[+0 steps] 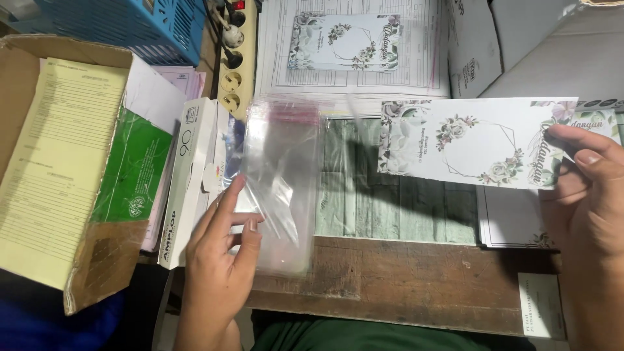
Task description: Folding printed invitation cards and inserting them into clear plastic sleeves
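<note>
Two hands are busy here, and each one holds its own thing. The left hand (221, 260) has its fingers (250, 237) pinched on the lower part of a clear plastic sleeve (279, 182), thumb on one side and the other fingers on the back. The sleeve stands tall and thin, with its long side running away from the person, toward the white power strip (231, 65). The right hand (585, 195) grips one short end of a flowered card (468, 143) between thumb and fingers. The card lies the other way: its long side runs left to right, held up above the worktop (403, 273). Its free end points at the sleeve and sits near it, but the two do not touch. So the card and sleeve are crossed, not lined up. The left hand is the one nearer the sleeve. More flowered cards (513, 221) lie flat under the right hand, and an open cardboard box (65, 162) sits far left.
</note>
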